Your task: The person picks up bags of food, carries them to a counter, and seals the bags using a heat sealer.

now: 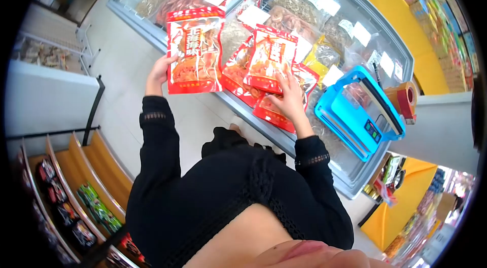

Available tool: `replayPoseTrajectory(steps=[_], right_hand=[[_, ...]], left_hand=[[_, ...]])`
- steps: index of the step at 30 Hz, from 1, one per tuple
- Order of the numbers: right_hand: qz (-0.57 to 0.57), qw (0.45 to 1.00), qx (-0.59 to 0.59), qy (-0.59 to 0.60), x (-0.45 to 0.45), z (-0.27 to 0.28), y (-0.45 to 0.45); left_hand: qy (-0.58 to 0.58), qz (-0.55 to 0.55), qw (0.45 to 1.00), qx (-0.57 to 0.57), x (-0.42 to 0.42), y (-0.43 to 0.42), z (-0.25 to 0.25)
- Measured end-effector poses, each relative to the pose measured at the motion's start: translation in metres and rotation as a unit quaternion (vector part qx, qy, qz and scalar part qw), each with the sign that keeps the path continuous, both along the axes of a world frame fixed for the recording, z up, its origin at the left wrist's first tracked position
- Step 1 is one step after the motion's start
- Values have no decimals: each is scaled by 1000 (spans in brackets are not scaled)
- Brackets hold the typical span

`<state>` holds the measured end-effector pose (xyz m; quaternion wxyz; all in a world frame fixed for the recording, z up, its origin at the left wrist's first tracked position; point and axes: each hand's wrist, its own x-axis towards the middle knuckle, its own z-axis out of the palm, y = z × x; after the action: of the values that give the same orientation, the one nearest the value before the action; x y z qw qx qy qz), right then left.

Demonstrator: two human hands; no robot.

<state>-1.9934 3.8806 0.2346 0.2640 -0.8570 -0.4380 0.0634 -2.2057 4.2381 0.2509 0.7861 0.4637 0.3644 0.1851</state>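
Observation:
Upright in my left hand is a red food packet with a clear window and white lettering, its left edge between my thumb and fingers. My right hand lies with fingers spread on the lower part of a similar red packet. That packet rests on other red packets on the freezer's glass top. Right of my right hand, a blue sealing machine stands with its lid raised.
The glass-topped freezer holds bagged dried goods with white labels. Brown tape rolls lie beyond the blue machine. Stepped shelves with packets stand at lower left. Yellow-covered displays are at the right.

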Motion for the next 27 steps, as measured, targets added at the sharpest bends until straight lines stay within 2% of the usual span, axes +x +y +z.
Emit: replayPoseTrajectory(steps=[1,2,3,4,7,8,12,13,14,15,16,17,18,19,20,21,22,23,24,25,26,27], right_hand=[[-12,1000,0,1,2,-5,14],[15,998,-42,-53,4,-15,28],[41,990,-86,-103,5,-24,40],[30,991,-90,-99,8,-30,48],[10,989,-120,-84,25,-36,58],[7,980,-158,-119,36,-33,60],[-46,965,-178,-190,99,-50,58],[-62,967,-157,-192,114,-59,55],[-78,968,-135,-197,123,-65,51],[-84,967,-138,-197,121,-62,49],[-139,973,-90,-163,114,-53,47],[-196,971,-42,-129,105,-47,44],[-207,969,-46,-130,91,-46,34],[-270,959,-7,-82,72,-46,21],[-331,942,33,-37,54,-48,7],[-369,929,32,8,38,-66,-8],[-410,910,33,52,21,-82,-24],[-420,895,70,134,5,-76,-30],[-431,870,112,210,-9,-69,-30],[-420,881,104,190,-14,-63,-32],[-431,865,130,222,-18,-84,-36],[-396,827,176,358,-19,-66,-36]], left_hand=[[27,-63,997,-18,15,21,-1],[56,-126,990,-35,27,39,-2],[93,-135,986,-34,41,46,4],[96,-147,984,-36,53,58,-2],[92,-272,955,-76,94,87,-33],[101,-291,950,-55,107,89,-36],[176,-339,924,-7,144,101,-50],[213,-344,913,52,150,104,-50],[257,-329,888,194,153,115,-65],[294,-270,829,392,153,114,-63],[314,-200,730,572,149,108,-53],[317,-117,710,618,144,62,2],[253,-48,681,686,142,48,-2],[135,-61,749,646,140,21,1],[121,-149,861,471,136,-16,5],[61,-221,853,468,132,-48,6],[83,-267,819,501,130,-72,-21],[75,-301,784,538,129,-97,-21],[67,-313,801,506,130,-115,-37],[44,-313,762,566,134,-123,-58],[72,-340,756,555,138,-128,-72],[96,-354,736,569,140,-132,-69]])
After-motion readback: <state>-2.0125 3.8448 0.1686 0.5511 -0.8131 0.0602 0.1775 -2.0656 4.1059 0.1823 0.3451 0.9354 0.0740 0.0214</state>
